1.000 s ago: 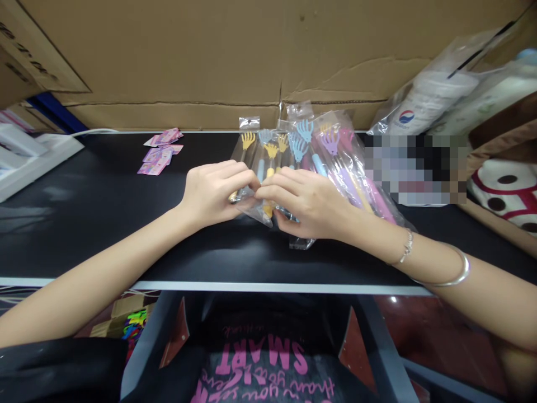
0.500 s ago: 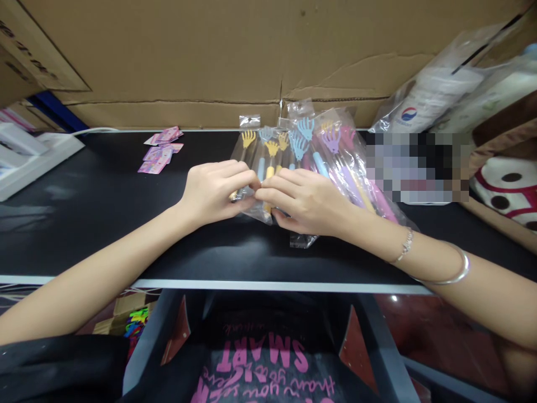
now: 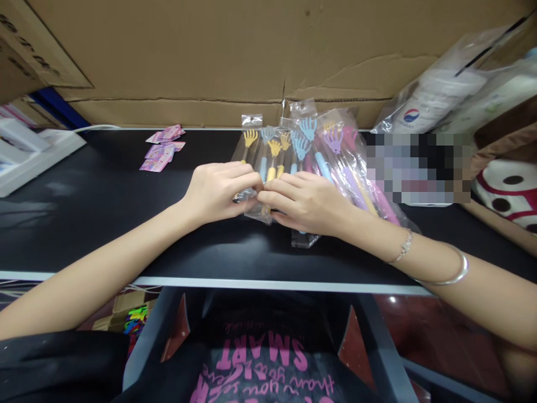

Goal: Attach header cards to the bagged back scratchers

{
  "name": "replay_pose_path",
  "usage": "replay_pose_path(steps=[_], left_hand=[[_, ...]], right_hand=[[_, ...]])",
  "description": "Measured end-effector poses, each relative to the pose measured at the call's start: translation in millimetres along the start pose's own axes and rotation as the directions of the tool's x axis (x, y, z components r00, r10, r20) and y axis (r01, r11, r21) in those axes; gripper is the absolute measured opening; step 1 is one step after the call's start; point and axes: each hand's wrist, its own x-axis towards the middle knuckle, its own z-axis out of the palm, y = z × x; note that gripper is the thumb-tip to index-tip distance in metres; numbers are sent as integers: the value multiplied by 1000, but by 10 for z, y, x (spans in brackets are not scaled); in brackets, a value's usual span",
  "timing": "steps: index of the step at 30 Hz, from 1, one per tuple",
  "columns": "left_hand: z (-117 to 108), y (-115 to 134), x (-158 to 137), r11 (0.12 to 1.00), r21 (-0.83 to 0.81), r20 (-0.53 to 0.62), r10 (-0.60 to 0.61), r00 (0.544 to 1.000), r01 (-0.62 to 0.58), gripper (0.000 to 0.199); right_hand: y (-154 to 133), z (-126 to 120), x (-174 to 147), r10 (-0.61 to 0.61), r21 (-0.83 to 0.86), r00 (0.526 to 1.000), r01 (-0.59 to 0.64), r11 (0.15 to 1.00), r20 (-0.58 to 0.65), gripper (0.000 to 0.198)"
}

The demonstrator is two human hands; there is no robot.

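Observation:
Several small hand-shaped back scratchers, yellow, blue, purple and pink, lie side by side in clear plastic sleeves on the black tabletop. My left hand (image 3: 222, 190) is closed with bent fingers on a clear plastic sleeve (image 3: 257, 211) near the lower handle ends. Its fingertips meet those of my right hand (image 3: 308, 201), which is closed on the same plastic. A yellow back scratcher (image 3: 274, 149) runs down between the two hands. Beneath and beyond my right hand lie a blue back scratcher (image 3: 308, 129) and a purple back scratcher (image 3: 334, 141). The fingertips are partly hidden.
Small pink and purple cards (image 3: 161, 151) lie to the left on the black table (image 3: 104, 207). A white rack (image 3: 42, 151) is at the far left. Bagged white cups (image 3: 436, 101) stand at the right beside a blurred patch. A cardboard wall (image 3: 188, 56) closes off the back.
The view has shifted slightly. Both hands stay together at the plastic sleeve, with only a small change in the fingers.

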Motion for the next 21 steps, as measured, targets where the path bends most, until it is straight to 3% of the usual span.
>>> replay_pose_path(steps=[13,21], left_hand=[[-4,-14,-3,999,5,30,45,999,-46,18],[-18,-39,3,998,13,52,60,997,-61,20]], right_hand=[[-24,-15,3,33,8,998,-33,999,55,31],[-5,-2,-12,4,-69,1000,-5,998,-8,27]])
